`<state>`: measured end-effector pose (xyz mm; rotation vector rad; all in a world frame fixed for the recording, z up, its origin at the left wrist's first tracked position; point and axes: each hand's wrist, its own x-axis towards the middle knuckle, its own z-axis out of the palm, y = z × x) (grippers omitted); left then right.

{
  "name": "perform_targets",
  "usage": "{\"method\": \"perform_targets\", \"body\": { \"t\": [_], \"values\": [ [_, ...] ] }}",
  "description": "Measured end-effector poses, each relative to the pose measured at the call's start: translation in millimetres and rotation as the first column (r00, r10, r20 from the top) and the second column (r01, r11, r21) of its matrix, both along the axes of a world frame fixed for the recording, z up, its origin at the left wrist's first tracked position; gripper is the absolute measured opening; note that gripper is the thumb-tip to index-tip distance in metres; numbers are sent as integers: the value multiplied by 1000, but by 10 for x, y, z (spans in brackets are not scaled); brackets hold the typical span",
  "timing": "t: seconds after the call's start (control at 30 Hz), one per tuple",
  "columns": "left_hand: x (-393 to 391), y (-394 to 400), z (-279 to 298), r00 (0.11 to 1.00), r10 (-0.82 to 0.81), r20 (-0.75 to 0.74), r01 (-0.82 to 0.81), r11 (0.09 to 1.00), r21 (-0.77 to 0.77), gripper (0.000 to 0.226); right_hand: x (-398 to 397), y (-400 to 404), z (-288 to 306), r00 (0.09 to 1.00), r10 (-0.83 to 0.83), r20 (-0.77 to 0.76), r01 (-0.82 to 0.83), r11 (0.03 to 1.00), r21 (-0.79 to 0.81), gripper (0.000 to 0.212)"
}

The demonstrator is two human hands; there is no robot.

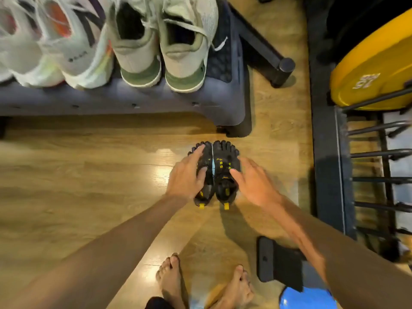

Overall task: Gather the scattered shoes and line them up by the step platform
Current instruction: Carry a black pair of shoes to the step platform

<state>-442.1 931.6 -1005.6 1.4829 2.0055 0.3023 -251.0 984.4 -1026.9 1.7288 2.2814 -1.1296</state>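
While the left hand (186, 175) lies with straight fingers on the left toe shoe (204, 175) and the right hand (254, 181) touches the right one (224, 172), neither gripping, the pair sits together on the floor (78, 170) just near of the platform (156, 101). Squaring looks underway; next, nudge them toward its edge.

Warm wood-plank floor (78, 175) runs underfoot, glossy enough to throw back a bright patch of overhead light. To the right stands a dark metal rack (330, 166) with horizontal bars, a yellow weight plate (374, 70) leaning in it. A black pad (278, 262) and something blue (307, 299) lie nearby.
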Motion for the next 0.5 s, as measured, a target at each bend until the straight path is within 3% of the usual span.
{"method": "perform_targets", "body": {
  "t": [0.17, 0.33, 0.5],
  "values": [
    [78, 451, 1862, 981, -2, 196, -42, 975, 217, 67, -174, 430, 1955, 968, -46, -248, 84, 986, 144, 59],
    [-4, 870, 4154, 993, -26, 117, -14, 945, 327, 65, -191, 658, 4370, 884, -83, -459, 169, 974, 150, 71],
    [-69, 860, 6405, 953, -282, 107, 182, 822, 540, 61, 15, 487, 6612, 853, -57, -518, 225, 937, 268, 71]
  ]
}}
